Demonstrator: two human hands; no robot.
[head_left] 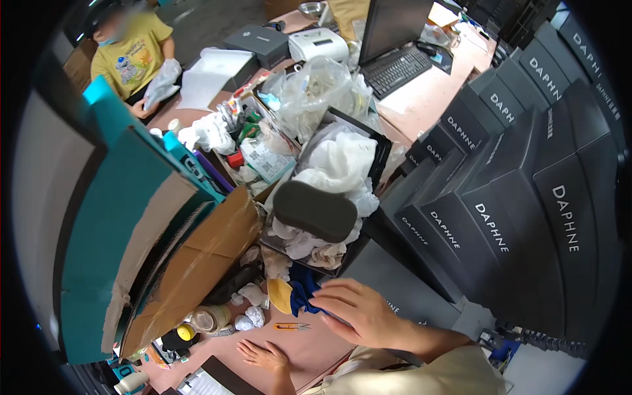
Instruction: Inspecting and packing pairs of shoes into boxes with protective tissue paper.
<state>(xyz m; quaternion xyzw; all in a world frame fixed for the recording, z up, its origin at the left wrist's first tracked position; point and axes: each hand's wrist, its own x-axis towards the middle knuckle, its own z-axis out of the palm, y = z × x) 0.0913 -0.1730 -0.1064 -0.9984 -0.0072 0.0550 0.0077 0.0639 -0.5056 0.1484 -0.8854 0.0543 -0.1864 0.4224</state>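
My left hand (264,356) lies flat on the pinkish tabletop (309,355) with its fingers spread, holding nothing. My right hand (361,313) hovers over the table, fingers stretched and slightly curved. Its fingertips meet the edge of a dark blue cloth (301,295) in this view; whether they touch it I cannot tell. A yellow pad or cloth (280,296) sits against the blue one. Between my hands lies a pair of orange-handled thread snips (289,326). Beyond, a dark grey sponge (316,210) rests on white crumpled paper in a black open box (329,118).
Dark grey shoe boxes (487,217) are stacked high on the right. A cardboard flap (197,276) and teal carton (112,217) stand at left. A jar (209,318) stands near the flap. Farther off are a keyboard (398,69), a white printer (318,46) and a seated person (131,52).
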